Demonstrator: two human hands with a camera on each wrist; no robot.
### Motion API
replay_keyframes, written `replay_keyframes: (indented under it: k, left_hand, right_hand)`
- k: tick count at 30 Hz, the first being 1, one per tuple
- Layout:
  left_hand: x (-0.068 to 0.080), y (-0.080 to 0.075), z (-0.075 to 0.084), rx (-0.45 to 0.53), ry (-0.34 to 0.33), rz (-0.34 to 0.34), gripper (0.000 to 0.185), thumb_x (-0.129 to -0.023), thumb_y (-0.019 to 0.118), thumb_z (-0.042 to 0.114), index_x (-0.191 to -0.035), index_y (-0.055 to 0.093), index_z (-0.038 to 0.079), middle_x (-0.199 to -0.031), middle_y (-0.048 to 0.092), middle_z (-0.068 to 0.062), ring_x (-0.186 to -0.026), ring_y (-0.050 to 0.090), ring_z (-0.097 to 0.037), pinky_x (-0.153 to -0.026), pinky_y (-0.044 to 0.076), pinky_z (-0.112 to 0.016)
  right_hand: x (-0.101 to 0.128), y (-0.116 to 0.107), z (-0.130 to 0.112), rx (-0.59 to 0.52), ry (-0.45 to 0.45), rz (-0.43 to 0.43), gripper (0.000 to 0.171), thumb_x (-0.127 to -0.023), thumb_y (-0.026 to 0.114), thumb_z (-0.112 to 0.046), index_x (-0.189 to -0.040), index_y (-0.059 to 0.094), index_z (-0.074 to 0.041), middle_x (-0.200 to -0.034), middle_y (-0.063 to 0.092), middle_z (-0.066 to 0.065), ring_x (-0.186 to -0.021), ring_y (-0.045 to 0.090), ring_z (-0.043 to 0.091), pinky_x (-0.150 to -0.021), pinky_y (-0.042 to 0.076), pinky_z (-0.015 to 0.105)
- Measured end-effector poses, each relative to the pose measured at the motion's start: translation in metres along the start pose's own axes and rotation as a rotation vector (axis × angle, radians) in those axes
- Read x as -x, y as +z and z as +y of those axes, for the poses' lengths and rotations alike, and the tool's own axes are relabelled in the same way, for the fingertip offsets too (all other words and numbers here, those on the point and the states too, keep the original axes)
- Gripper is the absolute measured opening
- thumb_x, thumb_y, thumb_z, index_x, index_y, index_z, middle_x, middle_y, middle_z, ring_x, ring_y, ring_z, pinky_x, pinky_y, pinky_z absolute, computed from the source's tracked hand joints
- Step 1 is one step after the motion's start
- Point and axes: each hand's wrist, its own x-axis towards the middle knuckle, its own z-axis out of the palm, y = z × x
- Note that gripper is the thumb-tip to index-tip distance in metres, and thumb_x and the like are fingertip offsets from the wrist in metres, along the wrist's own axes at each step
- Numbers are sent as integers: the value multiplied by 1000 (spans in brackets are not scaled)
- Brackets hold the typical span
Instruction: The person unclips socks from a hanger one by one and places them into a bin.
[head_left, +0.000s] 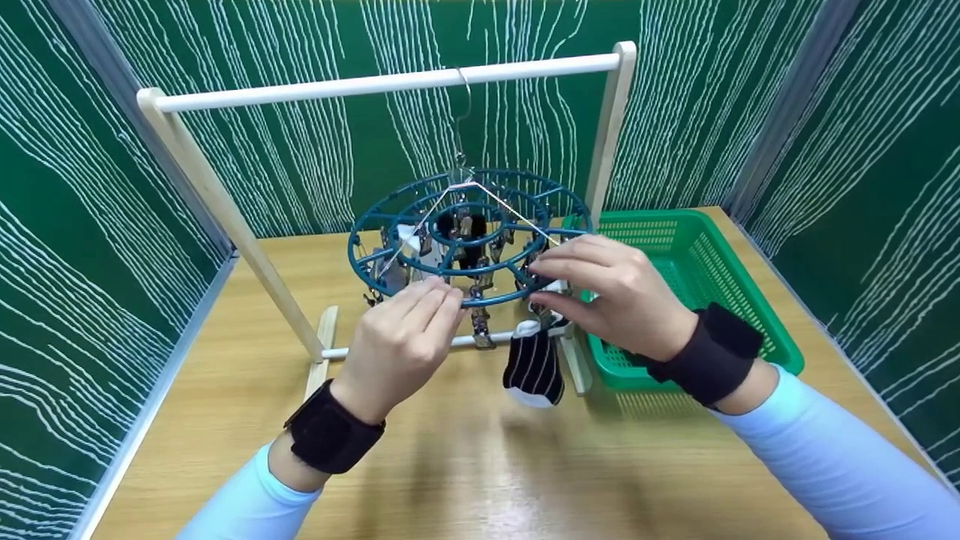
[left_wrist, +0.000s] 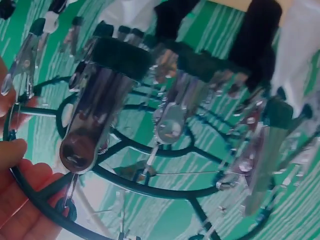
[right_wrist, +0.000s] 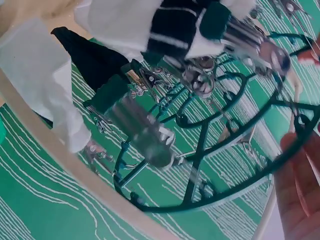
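A round dark-teal clip hanger (head_left: pixel 491 301) hangs by its metal hook from a white rod (head_left: pixel 390 82). Metal pegs (head_left: pixel 480 322) dangle from its rings. At its near left rim my left hand (head_left: pixel 405 341) pinches the hanger between thumb and fingers. On the near right, my right hand (head_left: pixel 626 296) has thumb and fingers spread about the rim, with a gap between them in the right wrist view. Below that hand hangs a black-and-white striped sock (head_left: pixel 534 367). White cloth (head_left: pixel 427 262) and a black piece (head_left: pixel 472 229) hang farther back; their full shapes are hidden.
A green plastic basket (head_left: pixel 780 337) stands behind and right of my right hand. Wooden posts (head_left: pixel 240 225) of the rack rise on both sides of the hanger, on a wood-coloured table (head_left: pixel 465 465). Green walls with white streaks (head_left: pixel 67 225) enclose the table.
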Motion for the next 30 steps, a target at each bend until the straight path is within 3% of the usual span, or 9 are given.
replay_keyframes:
  k: [5,9,11,14,17,23,30]
  left_hand:
    - [9,2,-7,5,-6,-5,17,-107,65,6,-97,78,-1,-93,83,-12,-93,83,-28,-88,67,-38]
    - [15,3,-13,23,-14,3,21,-110,63,8,-97,76,-2,-92,82,-14,-94,83,-29,-89,67,-39]
    - [17,3,-16,25,-14,4,27,-113,57,10,-97,76,-2,-92,82,-14,-95,83,-29,-89,67,-40]
    - [20,3,-19,29,-8,0,26,-113,58,10,-98,74,-2,-93,81,-15,-97,83,-30,-89,67,-40]
    - [23,2,-21,26,-1,-5,24,-113,58,10,-100,74,-4,-94,80,-16,-99,83,-30,-90,67,-41]
    - [27,2,-27,8,-36,-25,24,-113,58,9,-104,74,-6,-99,81,-20,-103,82,-33,-93,66,-42]
    - [29,0,-31,11,-99,-68,27,-114,56,10,-106,74,-9,-106,80,-25,-107,81,-38,-97,64,-46]
  right_hand:
    - [5,-6,6,-26,57,33,42,-97,86,-26,-125,76,3,-122,77,22,-113,72,37,-117,45,16]
    - [12,-8,13,-4,99,4,50,-97,85,-31,-132,73,3,-131,73,24,-121,69,39,-121,40,14]
    - [15,-8,16,14,119,-8,50,-95,87,-29,-132,73,2,-133,73,24,-122,69,39,-120,45,20]
    - [18,-8,20,36,147,-25,46,-93,89,-23,-130,75,0,-134,73,22,-123,70,39,-112,57,37]
    - [20,-8,24,40,172,-41,43,-92,90,-19,-129,76,0,-133,74,22,-122,71,39,-103,61,55]
    - [23,-7,29,52,175,-79,36,-94,85,-13,-127,77,-1,-129,76,22,-121,72,39,-102,61,59]
    - [23,-3,31,96,119,-113,30,-97,81,-9,-127,78,-3,-126,77,22,-119,72,40,-102,62,58]
